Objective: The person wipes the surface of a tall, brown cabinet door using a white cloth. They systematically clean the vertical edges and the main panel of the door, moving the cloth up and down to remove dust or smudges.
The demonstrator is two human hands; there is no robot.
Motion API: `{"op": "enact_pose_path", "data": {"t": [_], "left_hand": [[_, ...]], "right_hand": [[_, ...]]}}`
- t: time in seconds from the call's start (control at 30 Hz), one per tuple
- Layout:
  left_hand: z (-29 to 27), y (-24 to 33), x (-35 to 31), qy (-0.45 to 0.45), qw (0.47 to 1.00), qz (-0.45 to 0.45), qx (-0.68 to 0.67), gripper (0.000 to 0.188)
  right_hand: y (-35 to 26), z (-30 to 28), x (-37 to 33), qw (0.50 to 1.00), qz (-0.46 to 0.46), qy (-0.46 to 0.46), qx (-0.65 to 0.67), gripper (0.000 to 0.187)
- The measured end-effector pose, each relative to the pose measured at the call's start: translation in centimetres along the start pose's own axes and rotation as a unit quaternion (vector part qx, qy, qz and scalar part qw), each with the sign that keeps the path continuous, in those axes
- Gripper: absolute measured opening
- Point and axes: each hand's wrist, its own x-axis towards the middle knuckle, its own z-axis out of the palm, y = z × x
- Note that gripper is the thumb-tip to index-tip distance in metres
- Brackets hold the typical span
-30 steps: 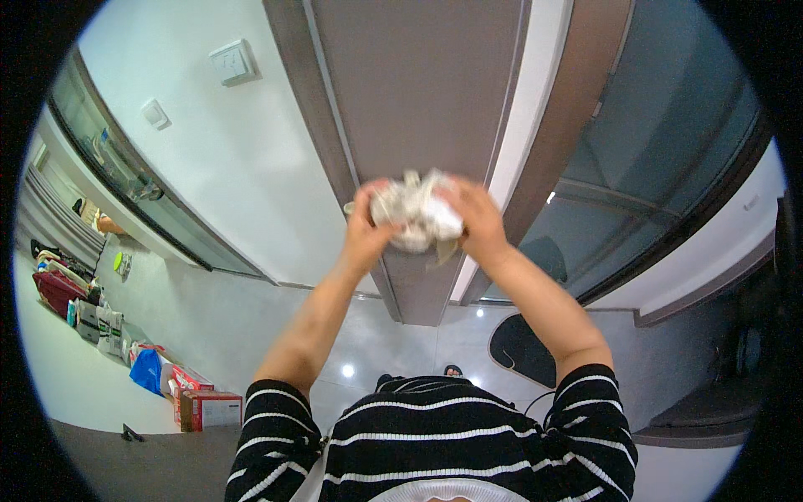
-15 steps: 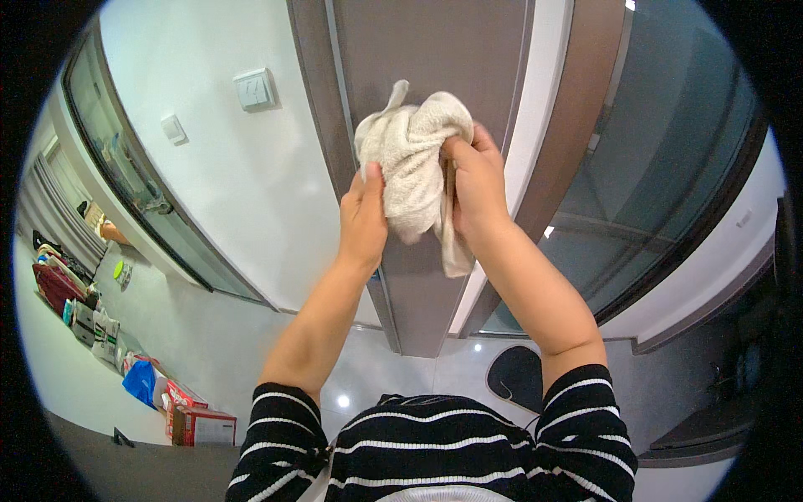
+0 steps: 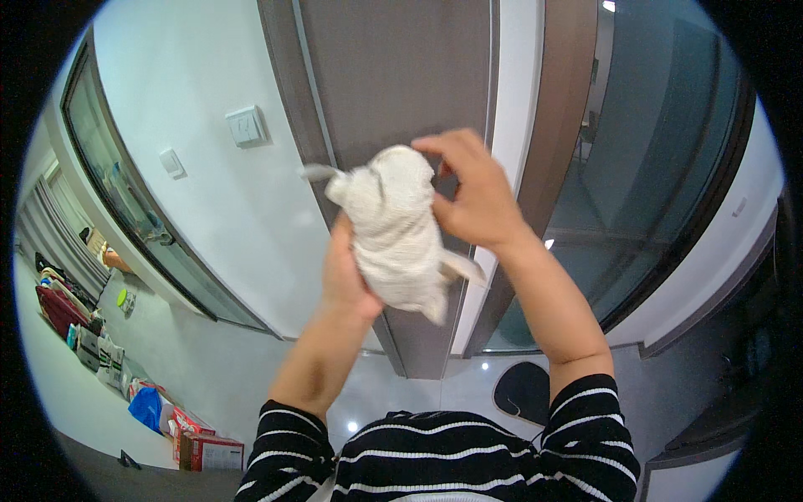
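A bunched cream cloth (image 3: 393, 226), with a towel-like texture, is up in front of me before a brown door. My left hand (image 3: 345, 272) supports it from the left and below, its fingers mostly hidden behind the folds. At the cloth's right edge is my right hand (image 3: 473, 188), fingers curved and spread apart, with a gap between thumb and forefinger. Its fingertips are at or just beside the cloth; whether they touch it I cannot tell. One loose corner sticks out at the upper left, blurred, and another flap hangs at the lower right.
Behind the cloth stands the brown door (image 3: 393, 75). White switches (image 3: 245, 126) are on the wall to the left. A glass panel (image 3: 652, 184) is on the right. On the floor lie a dark mat (image 3: 523, 389), a blue bag (image 3: 145, 408) and a red-and-brown box (image 3: 213, 453).
The cloth has come lower and turned, its loose corner now pointing left. My right hand has loosened from its grip on the cloth and opened. My left hand has shifted lower under it.
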Motion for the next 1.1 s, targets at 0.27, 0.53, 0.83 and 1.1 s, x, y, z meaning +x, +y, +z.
{"op": "enact_pose_path", "data": {"t": [0.27,0.53,0.83,1.1], "left_hand": [[7.7,3.2,5.1,-0.031,0.970,0.227,0.085,0.042],[3.5,-3.8,3.4,-0.021,0.989,0.115,0.089,0.071],[5.0,0.5,2.0,-0.043,0.990,0.114,0.066,0.059],[15.2,12.3,17.4,-0.038,0.194,0.849,0.491,0.049]], "right_hand": [[-2.4,0.3,-1.1,0.884,0.188,0.012,0.428,0.079],[-1.7,1.3,-1.1,0.762,0.288,0.111,0.569,0.067],[-0.9,0.4,-0.8,0.987,-0.072,0.087,0.113,0.090],[5.2,-1.4,7.6,0.882,-0.162,0.409,-0.167,0.048]]}}
